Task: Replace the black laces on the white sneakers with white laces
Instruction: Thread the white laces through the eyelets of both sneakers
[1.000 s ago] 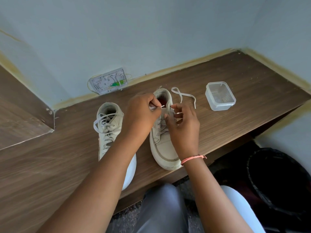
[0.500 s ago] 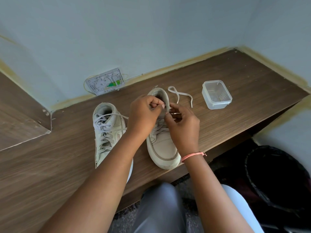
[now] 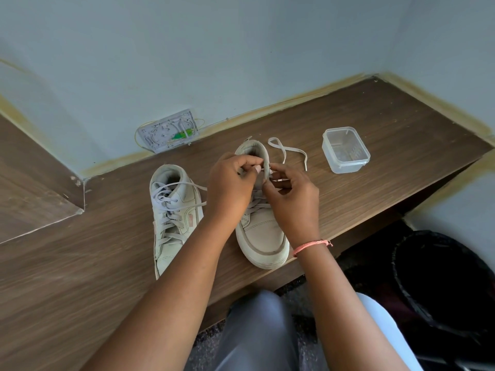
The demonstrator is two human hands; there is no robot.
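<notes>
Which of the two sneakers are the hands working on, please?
The right-hand sneaker: both hands pinch lace at its collar. The left-hand sneaker lies untouched.

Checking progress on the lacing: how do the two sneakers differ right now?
The left sneaker sits untouched, its white lace ends trailing loose; the right sneaker has both hands at its collar, left hand and right hand, working its lace. The left one sits farther from the wall. Both stand upright, toes toward the person.

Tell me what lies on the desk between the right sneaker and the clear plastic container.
Head view: a loose white lace end lies curled between the right sneaker and the container.
</notes>
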